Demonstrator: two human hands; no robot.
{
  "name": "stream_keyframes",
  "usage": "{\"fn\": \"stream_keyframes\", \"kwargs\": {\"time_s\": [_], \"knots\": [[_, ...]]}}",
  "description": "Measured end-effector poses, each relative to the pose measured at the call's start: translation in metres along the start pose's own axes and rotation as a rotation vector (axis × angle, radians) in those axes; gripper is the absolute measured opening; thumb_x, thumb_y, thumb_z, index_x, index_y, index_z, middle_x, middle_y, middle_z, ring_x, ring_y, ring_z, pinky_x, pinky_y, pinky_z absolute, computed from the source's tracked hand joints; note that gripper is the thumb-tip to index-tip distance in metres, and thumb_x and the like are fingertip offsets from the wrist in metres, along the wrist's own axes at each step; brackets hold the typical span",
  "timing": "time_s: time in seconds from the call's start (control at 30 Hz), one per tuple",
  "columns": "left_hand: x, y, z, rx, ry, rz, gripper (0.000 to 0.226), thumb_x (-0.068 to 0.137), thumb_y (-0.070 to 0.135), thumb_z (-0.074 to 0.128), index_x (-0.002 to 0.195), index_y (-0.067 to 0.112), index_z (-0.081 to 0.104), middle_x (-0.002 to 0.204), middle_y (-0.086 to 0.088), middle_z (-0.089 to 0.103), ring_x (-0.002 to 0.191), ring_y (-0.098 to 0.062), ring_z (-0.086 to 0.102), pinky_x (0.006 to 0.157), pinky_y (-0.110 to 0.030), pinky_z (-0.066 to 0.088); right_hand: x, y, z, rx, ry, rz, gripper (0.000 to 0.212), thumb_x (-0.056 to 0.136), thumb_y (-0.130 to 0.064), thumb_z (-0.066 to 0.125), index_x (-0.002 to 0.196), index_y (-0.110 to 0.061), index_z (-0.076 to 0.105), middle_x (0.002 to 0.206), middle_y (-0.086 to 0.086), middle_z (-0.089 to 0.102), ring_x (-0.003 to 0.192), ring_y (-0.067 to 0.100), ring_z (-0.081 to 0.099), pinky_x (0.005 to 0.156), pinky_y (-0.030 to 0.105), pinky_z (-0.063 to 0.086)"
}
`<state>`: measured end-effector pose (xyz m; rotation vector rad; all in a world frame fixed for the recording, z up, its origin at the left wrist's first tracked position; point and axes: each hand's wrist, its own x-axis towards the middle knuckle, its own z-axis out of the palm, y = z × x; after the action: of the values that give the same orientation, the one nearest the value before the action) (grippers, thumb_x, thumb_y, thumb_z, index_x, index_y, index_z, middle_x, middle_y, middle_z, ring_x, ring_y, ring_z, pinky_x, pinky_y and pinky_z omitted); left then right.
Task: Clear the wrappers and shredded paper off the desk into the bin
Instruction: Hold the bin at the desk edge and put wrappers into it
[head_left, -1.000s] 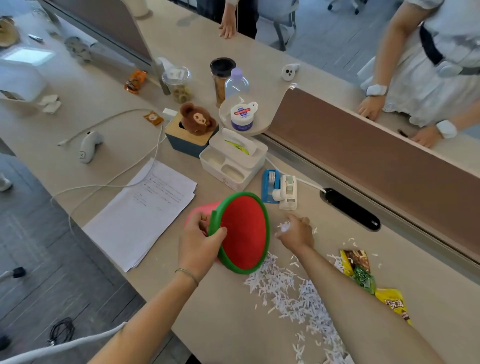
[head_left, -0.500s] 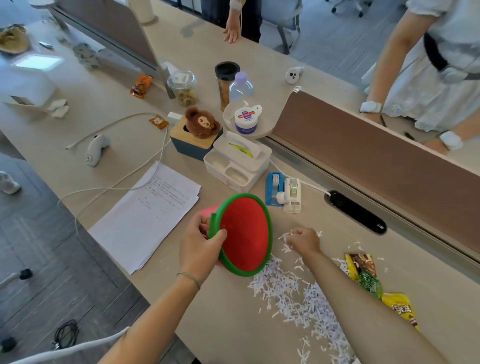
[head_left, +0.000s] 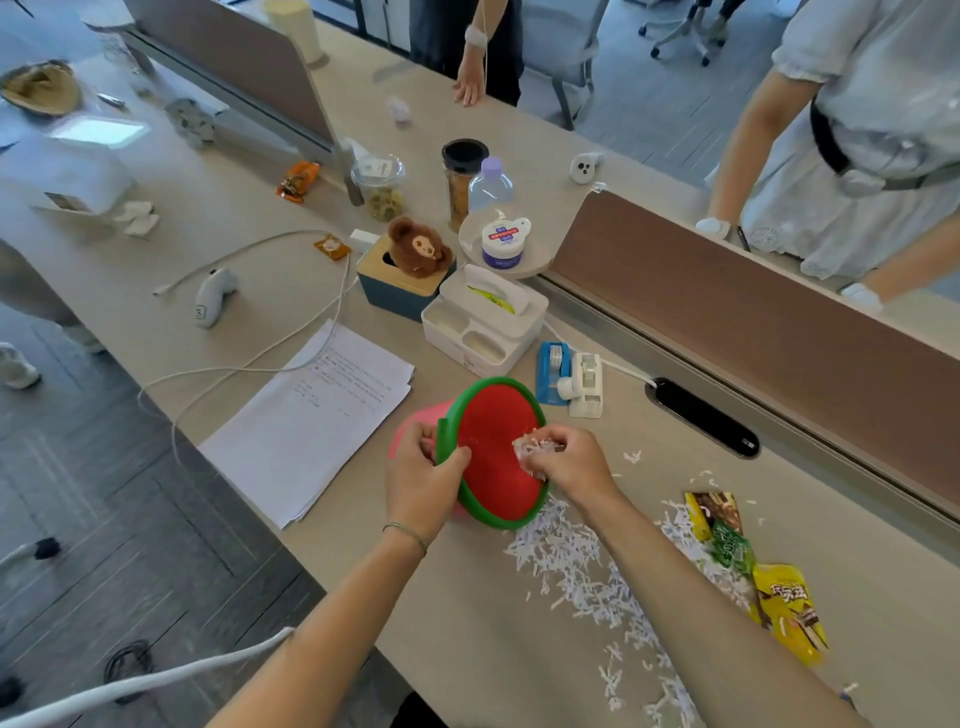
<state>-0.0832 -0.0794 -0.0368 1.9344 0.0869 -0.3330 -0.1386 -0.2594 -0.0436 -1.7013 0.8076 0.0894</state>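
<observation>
Near our bin (head_left: 493, 457) we see a white box (head_left: 483, 325), a tape holder (head_left: 571, 379) and a stack of paper (head_left: 317, 415). Our left hand (head_left: 421, 483) grips the bin's green rim, tipping it on the tabletop (head_left: 519, 649). Our right hand (head_left: 571, 460) pinches shredded paper (head_left: 535, 448) at the bin's mouth. More shreds (head_left: 571, 566) and wrappers (head_left: 748, 566) lie beside our right arm. We cannot read the wrapper writing.

I can't see the bin's (head_left: 498, 457) pink body — my left hand (head_left: 423, 486) and its own green rim cover it. My right forearm hides some shredded paper (head_left: 582, 577); the sheet's (head_left: 322, 410) print is unreadable.
</observation>
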Motion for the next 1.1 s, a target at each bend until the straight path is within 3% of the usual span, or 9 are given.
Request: {"fn": "stream_keyframes", "kwargs": {"time_s": [0.07, 0.13, 0.27, 0.4, 0.6, 0.7, 0.9, 1.0, 1.1], "knots": [[-0.003, -0.001, -0.003, 0.009, -0.005, 0.010, 0.025, 0.084, 0.015, 0.078, 0.095, 0.002, 0.060, 0.074, -0.003, 0.053, 0.062, -0.012, 0.048, 0.064, -0.034, 0.046, -0.001, 0.000, 0.016, -0.060, -0.048, -0.028, 0.024, 0.076, -0.009, 0.080, 0.098, -0.018, 0.074, 0.095, -0.006, 0.069, 0.087, 0.016, 0.065, 0.072, 0.029, 0.054], [-0.005, -0.003, -0.006, 0.019, -0.011, 0.033, 0.023, 0.084, 0.015, 0.078, 0.095, 0.004, 0.061, 0.074, -0.007, 0.056, 0.063, -0.013, 0.049, 0.066, -0.041, 0.050, 0.002, 0.002, 0.028, -0.067, -0.092, -0.043, 0.032, 0.076, -0.015, 0.084, 0.105, -0.020, 0.073, 0.099, -0.007, 0.069, 0.092, 0.017, 0.066, 0.082, 0.034, 0.056], [-0.007, -0.007, -0.014, 0.046, -0.022, 0.059, 0.021, 0.084, 0.015, 0.078, 0.094, 0.008, 0.061, 0.084, -0.019, 0.066, 0.068, -0.017, 0.055, 0.073, -0.049, 0.053, 0.005, 0.002, 0.045, -0.015, -0.154, -0.041, 0.048, 0.082, -0.012, 0.079, 0.126, -0.021, 0.061, 0.114, -0.001, 0.063, 0.114, 0.020, 0.060, 0.101, 0.034, 0.048], [-0.008, -0.010, -0.017, 0.052, -0.006, 0.061, 0.024, 0.083, 0.018, 0.080, 0.090, 0.008, 0.060, 0.079, -0.015, 0.066, 0.065, -0.015, 0.053, 0.071, -0.049, 0.052, -0.002, -0.009, 0.039, 0.053, -0.196, -0.079, 0.050, 0.093, -0.011, 0.068, 0.140, -0.017, 0.054, 0.125, 0.000, 0.060, 0.122, 0.014, 0.056, 0.103, 0.030, 0.046], [-0.018, -0.008, -0.002, 0.027, -0.058, 0.118, 0.029, 0.081, 0.013, 0.081, 0.092, 0.000, 0.058, 0.068, 0.004, 0.057, 0.055, -0.003, 0.049, 0.056, -0.030, 0.042, -0.018, -0.009, -0.027, 0.156, 0.036, -0.125, 0.024, 0.096, -0.003, 0.057, 0.108, -0.014, 0.073, 0.103, 0.005, 0.076, 0.090, 0.016, 0.069, 0.076, 0.024, 0.054], [-0.024, -0.003, 0.015, 0.007, -0.107, 0.157, 0.028, 0.083, 0.018, 0.084, 0.091, 0.008, 0.059, 0.067, 0.015, 0.063, 0.057, 0.000, 0.054, 0.055, -0.022, 0.045, -0.025, 0.005, -0.066, 0.159, 0.158, -0.096, 0.022, 0.096, -0.004, 0.055, 0.101, -0.015, 0.074, 0.099, 0.005, 0.077, 0.087, 0.018, 0.069, 0.077, 0.030, 0.055], [-0.038, 0.012, 0.064, 0.017, -0.222, 0.194, 0.031, 0.083, 0.024, 0.087, 0.089, 0.013, 0.058, 0.085, -0.018, 0.064, 0.064, -0.010, 0.052, 0.065, -0.044, 0.054, -0.044, 0.057, -0.129, 0.107, 0.365, -0.051, 0.022, 0.095, -0.008, 0.056, 0.094, -0.022, 0.074, 0.089, -0.002, 0.077, 0.083, 0.017, 0.070, 0.075, 0.031, 0.055], [-0.045, 0.012, 0.086, 0.027, -0.254, 0.188, 0.034, 0.081, 0.029, 0.088, 0.087, 0.019, 0.056, 0.086, -0.022, 0.063, 0.068, -0.026, 0.060, 0.065, -0.056, 0.057, -0.050, 0.081, -0.149, 0.067, 0.416, -0.027, 0.025, 0.094, -0.007, 0.057, 0.090, -0.026, 0.072, 0.088, -0.005, 0.076, 0.084, 0.014, 0.071, 0.072, 0.030, 0.053], [-0.047, 0.007, 0.105, 0.059, -0.299, 0.173, 0.037, 0.077, 0.043, 0.087, 0.083, 0.028, 0.053, 0.085, -0.021, 0.066, 0.079, -0.043, 0.067, 0.066, -0.064, 0.057, -0.053, 0.103, -0.164, 0.014, 0.476, 0.009, 0.022, 0.092, -0.010, 0.060, 0.087, -0.026, 0.074, 0.090, -0.008, 0.076, 0.090, 0.012, 0.071, 0.081, 0.033, 0.056]]}}
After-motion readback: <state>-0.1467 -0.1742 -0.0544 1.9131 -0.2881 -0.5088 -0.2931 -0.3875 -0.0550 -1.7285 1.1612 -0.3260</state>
